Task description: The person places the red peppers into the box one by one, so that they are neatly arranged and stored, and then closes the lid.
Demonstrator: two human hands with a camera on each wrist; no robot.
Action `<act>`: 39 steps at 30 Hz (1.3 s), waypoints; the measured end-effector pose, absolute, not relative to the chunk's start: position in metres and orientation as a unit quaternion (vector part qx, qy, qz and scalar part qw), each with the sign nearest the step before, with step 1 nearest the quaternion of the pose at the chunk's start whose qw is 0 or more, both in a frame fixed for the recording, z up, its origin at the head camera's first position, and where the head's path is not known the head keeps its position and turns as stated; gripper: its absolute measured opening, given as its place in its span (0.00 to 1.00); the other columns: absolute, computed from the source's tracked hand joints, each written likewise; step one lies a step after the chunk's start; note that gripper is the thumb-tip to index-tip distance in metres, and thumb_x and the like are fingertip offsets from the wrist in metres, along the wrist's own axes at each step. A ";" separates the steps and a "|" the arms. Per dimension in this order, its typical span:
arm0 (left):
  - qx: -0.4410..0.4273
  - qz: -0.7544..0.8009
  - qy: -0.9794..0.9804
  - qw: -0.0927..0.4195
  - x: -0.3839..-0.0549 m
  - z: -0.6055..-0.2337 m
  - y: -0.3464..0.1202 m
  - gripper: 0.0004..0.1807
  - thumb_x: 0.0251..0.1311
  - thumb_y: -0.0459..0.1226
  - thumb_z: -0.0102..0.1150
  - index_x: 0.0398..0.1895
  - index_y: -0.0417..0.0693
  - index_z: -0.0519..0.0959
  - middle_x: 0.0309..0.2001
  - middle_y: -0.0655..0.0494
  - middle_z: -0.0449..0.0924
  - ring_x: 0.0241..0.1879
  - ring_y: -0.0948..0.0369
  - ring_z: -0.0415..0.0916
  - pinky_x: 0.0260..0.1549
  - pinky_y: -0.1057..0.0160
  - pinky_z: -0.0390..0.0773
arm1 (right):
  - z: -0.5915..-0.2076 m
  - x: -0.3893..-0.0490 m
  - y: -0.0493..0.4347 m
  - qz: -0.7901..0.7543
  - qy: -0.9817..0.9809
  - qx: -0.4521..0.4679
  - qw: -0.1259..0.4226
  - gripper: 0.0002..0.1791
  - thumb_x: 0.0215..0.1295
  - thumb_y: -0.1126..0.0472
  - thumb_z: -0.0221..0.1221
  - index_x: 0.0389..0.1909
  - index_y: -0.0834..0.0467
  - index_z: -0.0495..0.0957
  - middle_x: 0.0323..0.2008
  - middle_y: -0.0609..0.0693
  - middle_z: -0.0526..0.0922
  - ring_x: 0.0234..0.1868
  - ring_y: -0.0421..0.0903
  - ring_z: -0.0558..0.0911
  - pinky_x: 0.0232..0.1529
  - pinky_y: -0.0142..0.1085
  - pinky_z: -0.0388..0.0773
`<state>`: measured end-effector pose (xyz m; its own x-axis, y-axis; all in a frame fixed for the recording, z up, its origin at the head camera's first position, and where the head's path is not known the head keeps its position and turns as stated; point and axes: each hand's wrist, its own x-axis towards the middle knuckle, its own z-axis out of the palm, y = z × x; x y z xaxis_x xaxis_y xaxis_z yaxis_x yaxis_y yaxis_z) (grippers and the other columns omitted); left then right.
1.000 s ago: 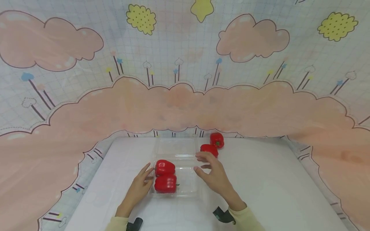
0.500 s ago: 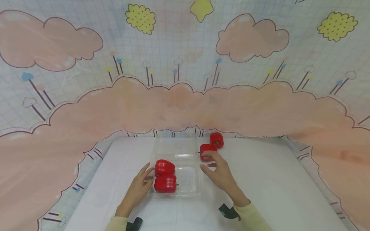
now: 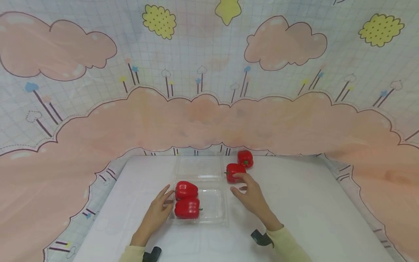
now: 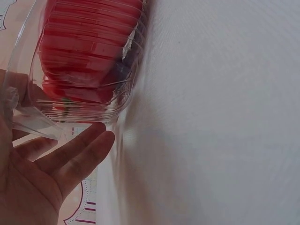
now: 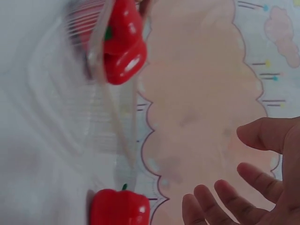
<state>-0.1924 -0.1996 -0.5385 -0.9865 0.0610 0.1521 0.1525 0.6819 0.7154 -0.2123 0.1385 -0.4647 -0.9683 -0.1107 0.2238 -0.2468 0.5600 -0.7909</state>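
A clear plastic clamshell box [image 3: 212, 205] lies unfolded on the table, its lid [image 3: 198, 167] toward the back. Two red bell peppers, one behind [image 3: 186, 190] and one in front [image 3: 187, 208], fill the left part of its base. My left hand [image 3: 157, 211] rests its extended fingers against the box's left side; in the left wrist view its fingers [image 4: 86, 157] touch the clear wall. My right hand [image 3: 253, 196] hovers right of the box with spread, slightly bent fingers, holding nothing. Just beyond its fingertips sits a third red pepper [image 3: 234, 171], partly covered by them in the head view.
Behind that pepper, another red pepper [image 3: 245, 159] stands near the back edge of the white table [image 3: 311, 203]. A patterned cloth [image 3: 209, 120] with clouds hangs behind the table. Black wrist cameras are on both forearms.
My right hand has moved right, away from the box's edge, and more of the third pepper with its stem now shows. The left hand has stayed at the box's side.
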 end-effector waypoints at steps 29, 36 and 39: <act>-0.059 -0.400 -0.913 0.062 -0.193 -0.540 -0.200 0.29 0.62 0.29 0.57 0.69 0.42 0.69 0.75 0.46 0.59 0.54 0.49 0.82 0.48 0.54 0.85 | -0.507 -0.268 0.156 0.374 -0.921 0.083 0.069 0.32 0.55 0.56 0.69 0.61 0.54 0.69 0.64 0.56 0.70 0.66 0.57 0.69 0.61 0.57 0.76; -0.054 -0.398 -0.914 0.057 -0.192 -0.539 -0.200 0.29 0.62 0.30 0.56 0.69 0.43 0.69 0.75 0.47 0.58 0.54 0.49 0.82 0.48 0.54 0.85 | -0.514 -0.278 0.154 0.379 -0.920 0.081 0.066 0.35 0.53 0.57 0.70 0.62 0.52 0.67 0.66 0.56 0.68 0.67 0.58 0.68 0.58 0.57 0.78; -0.055 -0.397 -0.914 0.057 -0.191 -0.538 -0.199 0.29 0.62 0.30 0.56 0.69 0.42 0.69 0.75 0.46 0.58 0.54 0.49 0.82 0.48 0.54 0.85 | -0.518 -0.282 0.153 0.379 -0.919 0.079 0.073 0.38 0.51 0.57 0.71 0.63 0.52 0.66 0.66 0.56 0.67 0.67 0.59 0.68 0.56 0.57 0.80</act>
